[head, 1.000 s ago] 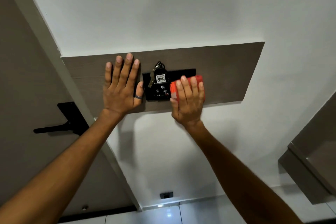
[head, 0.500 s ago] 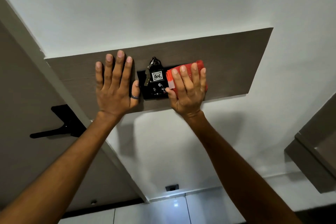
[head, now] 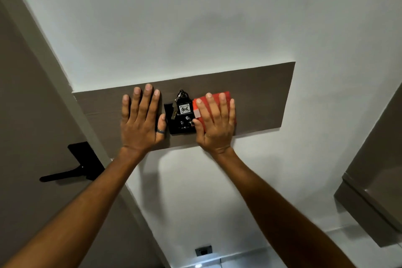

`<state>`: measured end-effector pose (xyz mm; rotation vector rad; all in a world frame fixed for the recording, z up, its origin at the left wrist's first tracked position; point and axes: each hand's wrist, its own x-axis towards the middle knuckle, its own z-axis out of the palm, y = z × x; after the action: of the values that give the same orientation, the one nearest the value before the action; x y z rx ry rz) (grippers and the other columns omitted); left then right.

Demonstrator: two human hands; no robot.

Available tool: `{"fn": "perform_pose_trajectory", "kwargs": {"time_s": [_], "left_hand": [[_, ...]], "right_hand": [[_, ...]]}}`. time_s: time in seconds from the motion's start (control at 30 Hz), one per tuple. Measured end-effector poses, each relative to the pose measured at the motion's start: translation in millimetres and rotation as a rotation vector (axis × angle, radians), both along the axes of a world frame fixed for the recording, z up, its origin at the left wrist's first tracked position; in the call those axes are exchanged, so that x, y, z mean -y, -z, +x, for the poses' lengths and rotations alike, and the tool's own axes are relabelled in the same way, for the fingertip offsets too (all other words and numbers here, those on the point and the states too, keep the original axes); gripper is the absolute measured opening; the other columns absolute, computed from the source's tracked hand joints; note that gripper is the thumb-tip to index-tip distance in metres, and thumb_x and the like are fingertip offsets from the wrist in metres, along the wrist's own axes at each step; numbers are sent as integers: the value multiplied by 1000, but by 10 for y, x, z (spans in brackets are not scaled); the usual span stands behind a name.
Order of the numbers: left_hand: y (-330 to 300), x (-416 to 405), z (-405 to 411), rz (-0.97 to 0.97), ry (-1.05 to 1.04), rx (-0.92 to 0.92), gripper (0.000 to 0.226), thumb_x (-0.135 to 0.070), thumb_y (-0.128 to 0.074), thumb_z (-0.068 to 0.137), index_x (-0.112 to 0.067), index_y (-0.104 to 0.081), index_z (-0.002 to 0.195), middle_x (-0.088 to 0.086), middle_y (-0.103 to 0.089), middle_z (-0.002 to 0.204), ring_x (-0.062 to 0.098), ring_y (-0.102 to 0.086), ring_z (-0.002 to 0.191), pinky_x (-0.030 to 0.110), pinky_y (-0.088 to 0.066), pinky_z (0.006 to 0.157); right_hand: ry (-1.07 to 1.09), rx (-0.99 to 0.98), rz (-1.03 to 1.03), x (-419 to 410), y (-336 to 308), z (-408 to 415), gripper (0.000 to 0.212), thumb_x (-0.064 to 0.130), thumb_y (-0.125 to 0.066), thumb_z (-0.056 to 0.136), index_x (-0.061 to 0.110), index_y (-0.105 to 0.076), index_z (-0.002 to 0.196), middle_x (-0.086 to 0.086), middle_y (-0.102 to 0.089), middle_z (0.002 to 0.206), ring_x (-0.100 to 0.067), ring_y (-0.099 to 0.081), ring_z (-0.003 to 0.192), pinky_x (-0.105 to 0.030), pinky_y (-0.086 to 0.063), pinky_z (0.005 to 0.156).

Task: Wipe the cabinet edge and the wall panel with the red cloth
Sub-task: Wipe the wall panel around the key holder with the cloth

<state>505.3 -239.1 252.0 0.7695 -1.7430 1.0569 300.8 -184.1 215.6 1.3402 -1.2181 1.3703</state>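
A long brown wall panel [head: 261, 98] runs across the white wall. My right hand [head: 215, 124] lies flat on a folded red cloth [head: 225, 95], pressing it against the panel just right of a black key-card holder [head: 180, 125]. A key and a tag marked 406 [head: 184, 108] hang from that holder. My left hand [head: 141, 119] rests flat and open on the panel to the holder's left, with a ring on the thumb. The grey-brown cabinet [head: 374, 198] juts in at the right edge, away from both hands.
A brown door [head: 28, 115] with a black lever handle [head: 65, 175] stands at the left, beside its pale frame. A small dark socket [head: 203, 250] sits low on the wall near the tiled floor.
My right hand and the cloth have slid a little to the right and upward across the panel beside the holder. The left hand stays pressed flat. The camera view has shifted.
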Motion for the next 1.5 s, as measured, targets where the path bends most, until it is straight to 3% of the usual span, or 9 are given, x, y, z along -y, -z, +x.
{"fn": "perform_pose_trajectory", "kwargs": {"time_s": [0.17,0.5,0.63,0.77,0.9,1.07,1.2,1.3,1.5], "left_hand": [[0,8,-12,1,-3,-11,64,-32,-44,102,-7,-28,159,11,-23,165,26,-5,157,48,-7,128],[-41,-23,-19,-21,-17,-14,59,-31,-43,101,-3,-37,154,17,-37,157,25,-5,157,47,-8,127],[0,2,-7,-20,-15,-17,61,-31,-45,101,-4,-35,155,18,-38,157,25,-5,157,47,-8,127],[0,8,-9,-29,-16,-20,61,-31,-45,101,-5,-34,155,17,-38,157,25,-3,157,48,-8,127],[4,8,-2,-16,-18,-15,62,-31,-45,101,-5,-32,156,15,-33,159,25,-2,157,48,-9,126],[-6,24,1,-23,-17,-29,62,-32,-44,101,-5,-33,156,15,-34,159,25,-5,157,47,-9,127],[-30,4,-6,-35,-18,-17,60,-32,-44,101,-5,-37,154,13,-28,161,24,-4,157,47,-8,128],[-20,-1,9,-22,-14,-19,59,-32,-44,101,-6,-38,154,13,-33,159,24,-4,157,46,-8,128],[-1,7,91,11,12,-12,63,-33,-46,102,-9,-29,158,11,-29,161,23,-3,157,46,-7,127]], "right_hand": [[-4,153,0,40,26,106,45,37,-40,108,17,-55,146,-11,-52,153,-31,-29,157,-57,-26,127],[-12,-19,22,-32,40,-56,42,36,-38,108,18,-57,141,-14,-60,147,-37,-39,148,-56,-28,126],[-24,171,-8,1,-15,151,44,39,-36,108,18,-61,139,-14,-60,145,-36,-39,149,-57,-31,124],[-6,-13,-2,15,8,-44,46,41,-34,108,20,-59,140,-12,-62,144,-36,-43,147,-58,-37,121],[-42,273,-29,58,-5,184,45,39,-36,109,21,-53,146,-8,-51,153,-29,-30,156,-55,-30,126],[29,-201,5,-143,303,-418,36,18,-59,102,16,-59,138,-10,-57,144,-37,-52,138,-60,-51,107],[-98,181,59,-342,389,-299,48,-7,-62,91,2,-56,138,-20,-61,142,-42,-45,142,-66,-48,107],[-213,264,-30,-366,283,114,41,5,-54,104,3,-50,145,-18,-52,149,-42,-42,147,-67,-44,113],[-51,-162,5,-86,221,447,41,37,-45,106,20,-50,143,-10,-46,150,-25,-12,162,-59,-35,118]]}}
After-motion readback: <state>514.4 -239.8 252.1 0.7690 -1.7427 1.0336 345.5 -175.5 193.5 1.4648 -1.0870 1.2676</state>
